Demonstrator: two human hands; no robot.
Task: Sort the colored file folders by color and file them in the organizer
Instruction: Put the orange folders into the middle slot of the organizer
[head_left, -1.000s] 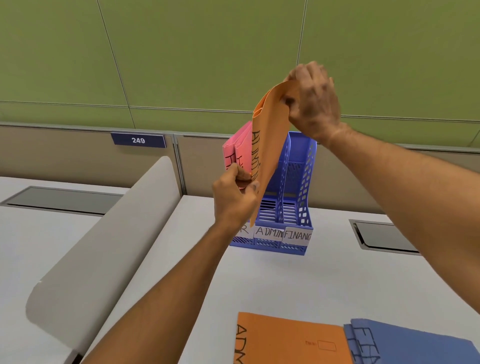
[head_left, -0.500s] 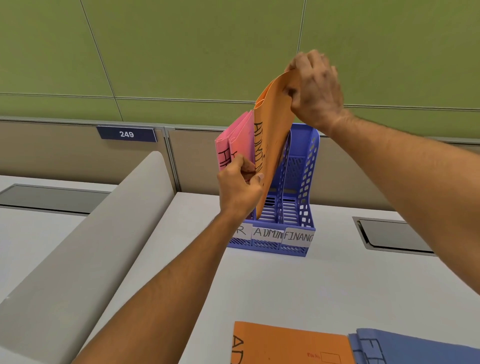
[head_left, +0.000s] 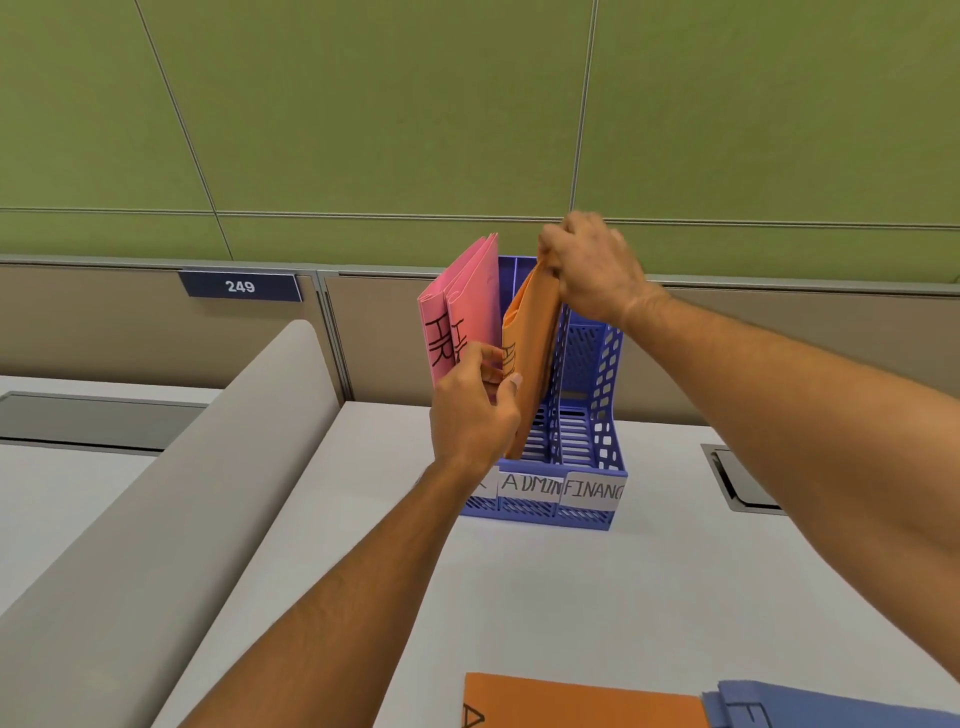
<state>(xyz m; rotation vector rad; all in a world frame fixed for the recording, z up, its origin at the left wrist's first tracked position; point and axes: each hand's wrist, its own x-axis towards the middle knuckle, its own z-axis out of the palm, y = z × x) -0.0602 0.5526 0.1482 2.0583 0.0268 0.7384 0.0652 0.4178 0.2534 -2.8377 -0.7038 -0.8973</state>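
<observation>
While our orange folder (head_left: 530, 358) stands upright at frame centre, its lower edge inside the organizer's (head_left: 597, 415) middle ADMIN slot, our right hand (head_left: 592, 270) pinches its top and our left hand (head_left: 475, 410) pinches its near edge. We count two pink folders (head_left: 462, 312) filed left; one orange (head_left: 576, 701) and one blue folder (head_left: 831, 706) lie on the worktop (head_left: 519, 597).

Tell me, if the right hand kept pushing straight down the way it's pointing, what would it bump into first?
Probably the blue organizer. The right hand grips the top of the orange folder above the ADMIN slot, so it would likely meet the slot's divider walls, though depth is hard to judge.
</observation>
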